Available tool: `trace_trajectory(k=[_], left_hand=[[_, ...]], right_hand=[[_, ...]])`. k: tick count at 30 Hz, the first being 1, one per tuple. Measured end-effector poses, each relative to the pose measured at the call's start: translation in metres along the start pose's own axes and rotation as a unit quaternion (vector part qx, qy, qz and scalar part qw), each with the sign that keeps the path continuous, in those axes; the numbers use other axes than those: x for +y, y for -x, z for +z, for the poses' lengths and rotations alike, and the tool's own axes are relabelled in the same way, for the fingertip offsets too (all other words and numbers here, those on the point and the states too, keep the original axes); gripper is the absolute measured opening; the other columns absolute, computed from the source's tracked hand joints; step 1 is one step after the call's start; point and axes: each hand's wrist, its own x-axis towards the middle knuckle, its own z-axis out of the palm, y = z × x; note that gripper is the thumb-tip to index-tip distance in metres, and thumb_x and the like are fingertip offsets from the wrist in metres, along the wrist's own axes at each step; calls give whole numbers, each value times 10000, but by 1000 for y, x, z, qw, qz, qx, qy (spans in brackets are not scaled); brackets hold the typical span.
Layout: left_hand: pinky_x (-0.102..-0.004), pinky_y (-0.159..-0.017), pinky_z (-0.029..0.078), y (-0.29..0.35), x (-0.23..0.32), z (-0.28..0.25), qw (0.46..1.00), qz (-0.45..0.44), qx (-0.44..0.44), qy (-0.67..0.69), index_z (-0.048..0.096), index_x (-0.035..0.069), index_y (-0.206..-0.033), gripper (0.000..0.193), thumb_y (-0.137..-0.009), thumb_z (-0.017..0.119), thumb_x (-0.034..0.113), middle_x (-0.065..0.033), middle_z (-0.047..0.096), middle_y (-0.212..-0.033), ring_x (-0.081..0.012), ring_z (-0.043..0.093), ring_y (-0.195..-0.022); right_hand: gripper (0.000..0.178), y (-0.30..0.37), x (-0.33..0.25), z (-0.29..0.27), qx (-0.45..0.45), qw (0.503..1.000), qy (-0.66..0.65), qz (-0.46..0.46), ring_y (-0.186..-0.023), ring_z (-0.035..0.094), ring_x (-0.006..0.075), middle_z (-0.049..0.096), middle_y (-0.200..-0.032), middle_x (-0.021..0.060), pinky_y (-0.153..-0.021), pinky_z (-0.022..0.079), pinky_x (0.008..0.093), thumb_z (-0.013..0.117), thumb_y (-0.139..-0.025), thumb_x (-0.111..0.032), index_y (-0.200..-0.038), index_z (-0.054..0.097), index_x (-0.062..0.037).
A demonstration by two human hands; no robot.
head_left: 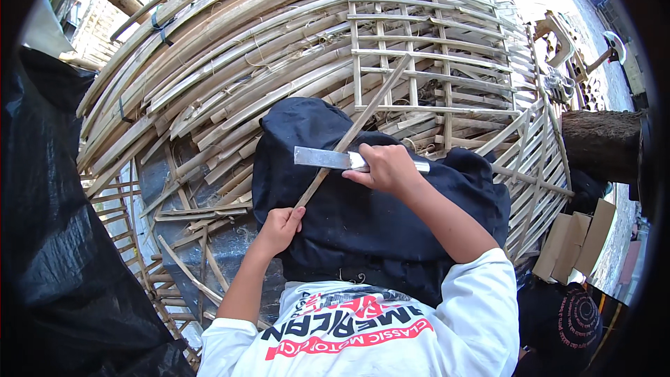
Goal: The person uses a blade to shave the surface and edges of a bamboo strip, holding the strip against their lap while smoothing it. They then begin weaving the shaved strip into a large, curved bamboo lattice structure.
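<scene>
A long split bamboo strip [373,106] slants across my lap, its lower end held in my closed left hand [279,230]. Its upper end reaches over the slatted panel ahead. My right hand [389,169] is wrapped around the silvery handle of a broad flat-bladed knife [321,158]. The blade points left and lies across the strip, with its square end beyond it. Whether the edge bites into the bamboo I cannot tell. Dark cloth [349,216] covers my legs under both hands.
Ahead lies a large stack of bamboo strips [265,49], with a bamboo lattice panel [433,49] on its right part. Black plastic sheeting [63,237] hangs at the left. A thick log [601,145], an open cardboard box [574,244] and black printed fabric [572,321] are on the right.
</scene>
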Motion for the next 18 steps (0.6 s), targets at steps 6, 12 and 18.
trace_trajectory(k=[6,12,18], left_hand=[[-331,-531,421,-4,14,0,999,21,42,1,586,-44,-671,497,-997,518,325,-116,556,-544,-142,510,-523],[-331,-534,422,-1,21,-4,999,39,23,24,575,-48,-711,455,-998,518,301,-92,532,-549,-143,483,-518],[-300,-578,431,17,-23,3,994,47,43,87,593,-25,-716,469,-997,515,342,-63,549,-579,-124,505,-570]], right_hand=[[625,-21,50,17,-12,996,59,-73,-602,649,338,630,-646,132,-544,506,434,605,-786,-669,-737,564,-48],[594,-30,60,22,-4,995,81,-63,-676,646,372,635,-690,162,-604,505,460,645,-761,-638,-786,541,-54],[768,29,206,-124,15,883,254,394,-929,647,443,670,-928,288,-802,495,532,401,-913,-656,-939,684,57]])
